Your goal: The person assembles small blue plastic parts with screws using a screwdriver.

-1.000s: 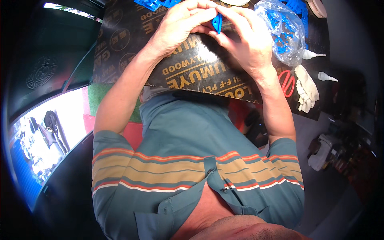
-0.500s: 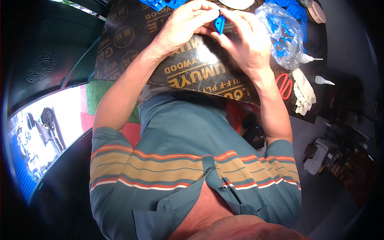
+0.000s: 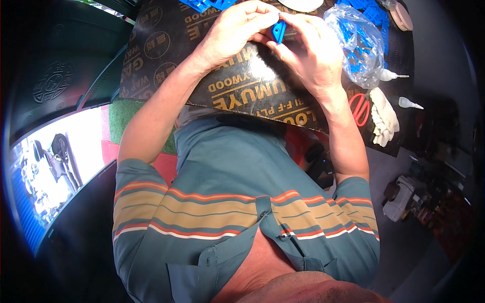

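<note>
Where the left hand (image 3: 233, 31) meets the right hand (image 3: 317, 56): blue piece (image 3: 278, 32), near twelve o'clock.
Right grip: thumb and finger pinch the piece.
Left grip: fingertips at its upper end; cannot tell whether they clasp.
Clear bag (image 3: 369, 78): three o'clock from the right hand.
</note>
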### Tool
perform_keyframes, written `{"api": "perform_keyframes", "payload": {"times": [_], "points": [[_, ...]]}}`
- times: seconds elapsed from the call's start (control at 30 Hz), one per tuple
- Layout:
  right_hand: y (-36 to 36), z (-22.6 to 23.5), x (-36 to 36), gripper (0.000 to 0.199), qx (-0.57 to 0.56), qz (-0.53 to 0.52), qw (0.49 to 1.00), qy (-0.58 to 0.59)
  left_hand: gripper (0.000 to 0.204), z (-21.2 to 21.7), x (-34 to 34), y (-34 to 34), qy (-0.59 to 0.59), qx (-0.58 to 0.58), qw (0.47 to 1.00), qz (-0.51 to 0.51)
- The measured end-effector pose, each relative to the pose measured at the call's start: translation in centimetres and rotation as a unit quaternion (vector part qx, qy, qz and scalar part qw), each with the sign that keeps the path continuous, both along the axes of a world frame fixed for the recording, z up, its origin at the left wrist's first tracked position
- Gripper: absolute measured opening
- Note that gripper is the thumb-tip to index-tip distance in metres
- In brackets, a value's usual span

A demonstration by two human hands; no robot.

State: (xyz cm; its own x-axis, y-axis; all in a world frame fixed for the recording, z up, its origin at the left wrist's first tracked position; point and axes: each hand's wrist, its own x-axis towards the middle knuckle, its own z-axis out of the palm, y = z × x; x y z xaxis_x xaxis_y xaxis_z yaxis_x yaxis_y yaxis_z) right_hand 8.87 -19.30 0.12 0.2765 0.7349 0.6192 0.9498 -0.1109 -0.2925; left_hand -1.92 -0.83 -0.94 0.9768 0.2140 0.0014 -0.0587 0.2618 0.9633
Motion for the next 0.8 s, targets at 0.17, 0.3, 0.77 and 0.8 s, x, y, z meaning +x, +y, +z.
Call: {"api": "perform_keyframes", "payload": {"times": [0.17, 0.3, 0.77, 0.8], "points": [[-0.1, -0.2, -0.4, 0.059, -0.051, -0.016, 0.997, 0.047, 0.02, 0.3, -0.2, 0.2, -0.042, 0.141, 0.989, 0.028], [0.0, -0.1, -0.6, 0.057, -0.053, -0.016, 0.996, 0.068, 0.021, 0.2, -0.2, 0.5, 0.0, 0.135, 0.991, 0.024], [-0.2, -0.3, 0.0, 0.058, -0.016, 0.022, 0.982, 0.186, 0.019, -0.2, -0.2, 1.8, -0.038, 0.121, 0.991, 0.041], [-0.3, -0.3, 0.1, 0.058, -0.015, 0.021, 0.982, 0.186, 0.018, -0.1, -0.2, 1.8, -0.039, 0.135, 0.989, 0.041]]}}
